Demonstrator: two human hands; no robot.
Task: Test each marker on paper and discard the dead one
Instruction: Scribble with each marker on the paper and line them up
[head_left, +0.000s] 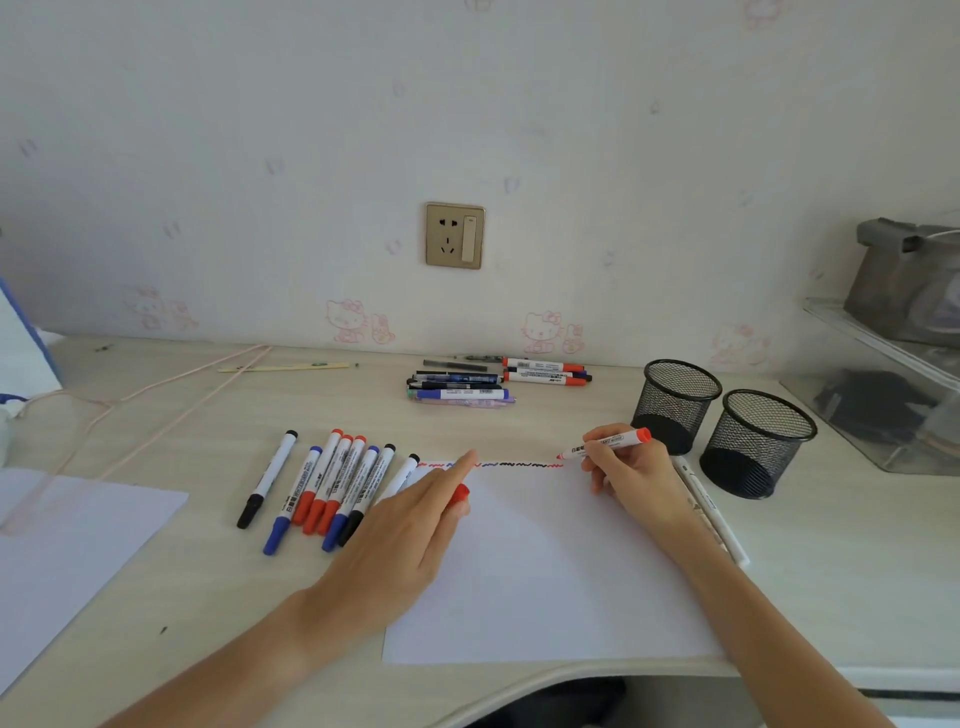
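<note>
A pale wood-grain desk (519, 431) runs along a wall papered with faint pink cartoon cats, a gold-framed wall socket (455, 235) set in it above the desk. On the desk in front of the person lies a white sheet of paper (545, 571), and along its far edge runs a row of squiggles (509, 464) in red, blue and black. The right hand (631, 465) grips an uncapped red marker (605, 443) — fingers curled round the barrel, the tip just beside the right end of the squiggles; whether it touches the sheet cannot be told. The left hand (415, 525) lies on the paper's left part with the forefinger stretched toward the squiggles, and its other fingers hold a red cap (460, 492) beneath the palm. Left of the sheet a group of capped markers (332, 488) — black, blue and red — lies side by side on the desk. A second pile of pens and markers (493, 379) sits near the wall. Right of the paper stand two black mesh pen cups (722, 426), and a white marker (709, 509) lies on the desk just beside the right forearm. Another white sheet (67, 545) lies at the desk's left edge.
</note>
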